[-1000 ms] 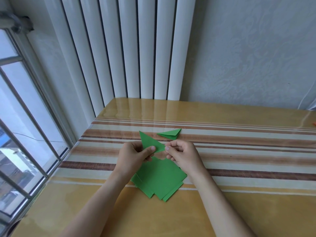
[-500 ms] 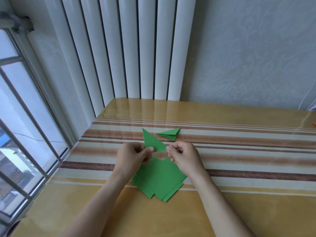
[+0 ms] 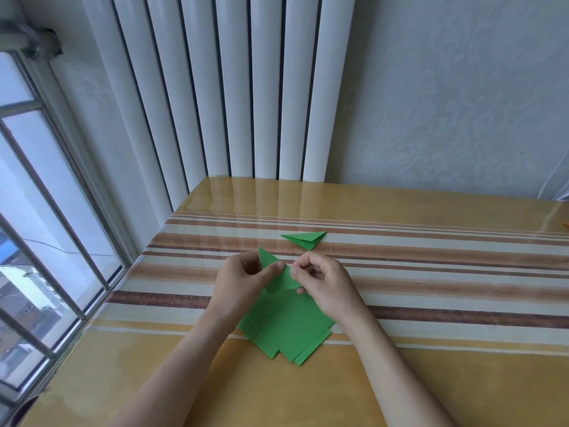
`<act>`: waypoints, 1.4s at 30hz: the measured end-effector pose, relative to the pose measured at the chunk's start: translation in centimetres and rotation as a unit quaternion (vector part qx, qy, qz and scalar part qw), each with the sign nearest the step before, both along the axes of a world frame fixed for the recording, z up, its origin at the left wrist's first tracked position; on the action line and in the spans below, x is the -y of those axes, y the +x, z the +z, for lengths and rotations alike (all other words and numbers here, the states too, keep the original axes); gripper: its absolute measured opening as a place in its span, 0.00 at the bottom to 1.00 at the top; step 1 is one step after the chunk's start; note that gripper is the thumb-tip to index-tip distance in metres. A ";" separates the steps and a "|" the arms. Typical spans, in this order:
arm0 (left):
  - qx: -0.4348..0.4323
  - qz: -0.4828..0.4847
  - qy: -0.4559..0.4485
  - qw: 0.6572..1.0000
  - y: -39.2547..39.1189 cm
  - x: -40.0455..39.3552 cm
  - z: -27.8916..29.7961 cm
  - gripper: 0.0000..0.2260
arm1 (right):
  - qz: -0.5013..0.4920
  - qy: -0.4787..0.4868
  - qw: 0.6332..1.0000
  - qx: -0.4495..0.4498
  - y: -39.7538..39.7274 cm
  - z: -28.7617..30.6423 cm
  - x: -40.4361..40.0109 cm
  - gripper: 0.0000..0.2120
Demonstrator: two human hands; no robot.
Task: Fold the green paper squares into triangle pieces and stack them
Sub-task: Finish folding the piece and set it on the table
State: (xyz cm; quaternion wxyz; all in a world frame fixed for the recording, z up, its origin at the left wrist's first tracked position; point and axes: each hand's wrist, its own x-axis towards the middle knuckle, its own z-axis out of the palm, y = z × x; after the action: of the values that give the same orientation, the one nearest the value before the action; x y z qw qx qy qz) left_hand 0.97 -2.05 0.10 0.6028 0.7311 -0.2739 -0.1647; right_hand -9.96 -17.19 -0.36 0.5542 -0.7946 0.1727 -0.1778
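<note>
Both hands pinch one folded green piece (image 3: 278, 274) held just above the table: the left hand (image 3: 243, 282) has its thumb laid across the piece's middle with the fingers curled behind, and the right hand (image 3: 323, 282) nips the lower right corner between thumb and forefinger, its other fingers curled in.

From large to small: the striped table (image 3: 431, 272) carries everything. On it, directly under the wrists and nearer the person, lies the pile (image 3: 286, 328) of unfolded green squares, fanned so that several edges show. Beyond the hands, near but apart from them, rests one finished triangle (image 3: 306, 238), flat on the table.

The held piece runs with its long axis from an upper-left tip down to the right-hand pinch. The triangle lies past the right hand's knuckles, up and slightly right of the grip, so the right hand is the nearer one for setting the piece on it. I judge the fold is being creased and stacking comes after.

No containers are in view; the pile and the triangle sit on the bare tabletop.
</note>
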 end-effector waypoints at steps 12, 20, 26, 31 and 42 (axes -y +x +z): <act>0.035 -0.002 -0.017 0.999 0.2 0.2 -0.8 0.12 | -0.023 -0.007 1.000 -0.001 0.2 -0.2 -0.3 0.06; 0.044 0.061 -0.036 0.997 -0.5 0.3 0.0 0.06 | -0.019 -0.026 0.999 0.000 0.4 -0.3 -0.4 0.06; 0.051 0.100 -0.061 0.992 -0.3 0.0 0.4 0.06 | -0.033 -0.040 0.998 -0.022 0.3 -0.4 -0.1 0.07; 0.035 0.126 -0.091 0.987 -0.3 0.0 0.5 0.05 | -0.059 -0.055 0.996 -0.044 0.3 -0.3 0.0 0.08; -0.031 0.076 -0.085 0.993 0.1 0.1 0.1 0.03 | -0.134 0.099 0.986 0.025 0.2 -0.1 0.2 0.11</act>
State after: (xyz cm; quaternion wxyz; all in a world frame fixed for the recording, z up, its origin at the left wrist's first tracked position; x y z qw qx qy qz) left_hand 1.10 -2.14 0.22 0.6814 0.6908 -0.2119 -0.1169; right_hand -9.74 -17.37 -0.42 0.6056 -0.7008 0.2806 -0.2518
